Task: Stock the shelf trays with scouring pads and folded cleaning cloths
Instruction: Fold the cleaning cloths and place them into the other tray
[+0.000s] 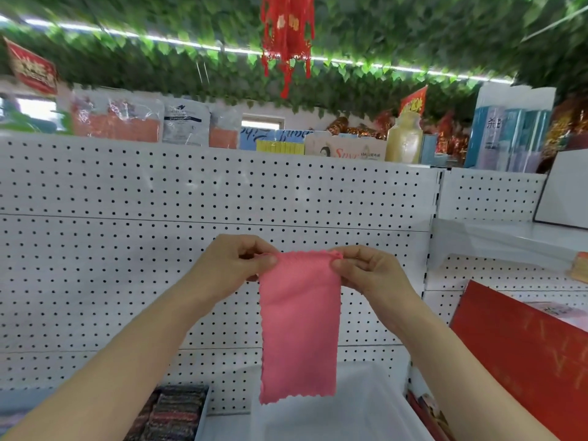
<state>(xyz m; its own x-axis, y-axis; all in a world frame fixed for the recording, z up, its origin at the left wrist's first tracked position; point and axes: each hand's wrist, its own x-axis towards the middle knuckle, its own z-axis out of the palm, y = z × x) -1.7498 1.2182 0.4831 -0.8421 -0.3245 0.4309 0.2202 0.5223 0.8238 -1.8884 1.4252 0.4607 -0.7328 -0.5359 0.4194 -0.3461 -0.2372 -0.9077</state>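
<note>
The pink cloth (298,326) was held up in the air in front of the white peg wall (127,249), above a clear tray (375,405) on the shelf. One top corner was pinched by the left hand (234,265), between thumb and fingers (265,260). The other top corner was pinched by the right hand (366,275) in the same way. Both hands were closed on the cloth, and nothing else was held.

The cloth hung straight down like a little flag. Its long side ran up and down, and its short side ran from hand to hand. The wavy bottom edge pointed down at the tray and hung free (it looked to be already folded once into a long strip, but this could not be seen for sure).

The step in hand seemed to be the folding. To do it well, the two top corners should be kept level so the cloth hangs flat. Then the top edge should be brought down to meet the bottom edge, with the wavy edges lined up. A crooked fold would make a lumpy pile.

Dark scouring pads (176,415) were seen stacked in a tray at the lower left, just beside the clear one. A red board (525,361) leaned at the right, well clear of the cloth.
</note>
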